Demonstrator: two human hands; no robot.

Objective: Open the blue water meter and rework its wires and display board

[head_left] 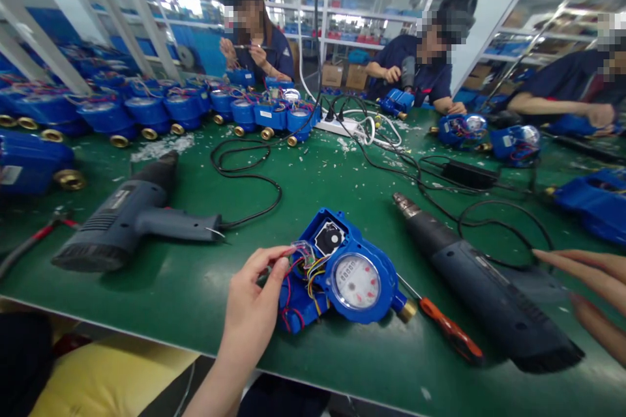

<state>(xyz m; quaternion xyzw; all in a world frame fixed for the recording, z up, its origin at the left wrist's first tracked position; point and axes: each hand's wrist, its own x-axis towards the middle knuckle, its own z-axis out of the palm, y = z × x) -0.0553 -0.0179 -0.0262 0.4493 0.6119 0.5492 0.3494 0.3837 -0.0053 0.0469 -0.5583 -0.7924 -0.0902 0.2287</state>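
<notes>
Clock centred on the water meter (342,260), 12 = away from the wearer.

Nearest: left grip (254,290) at 9, thumb and forefinger pinched together on a clear sleeve (304,253) at the end of the thin wires (313,277). Meter lies on the green counter (210,303), dial (355,281) up, brass end (407,311) at 4. Compartment at the dial's 11 uncovered, black-and-white part (330,238) showing. Blue housing piece (299,309) at 8, red wire across it.

Orange-handled screwdriver (452,332) at 4, shaft pointing back to the meter.

Right heat gun (482,280) at 3, lying flat, nozzle aimed toward 11. Right grip (591,283) further out at 3, fingers extended, thumb apart, nothing held; blurred, cut by frame edge, contact with the gun handle can't be told.

Left heat gun (134,215) at 10, nozzle toward 1.

Further: black adapter (469,174) at 2, white power strip (337,125) at 12, white scraps scattered around. Row of blue meters (180,107) from 10 to 12, brass fittings facing us.

Far: co-workers at 11 (274,58), 1 (440,75) and 2 (552,88). Shelving (359,43) behind.
</notes>
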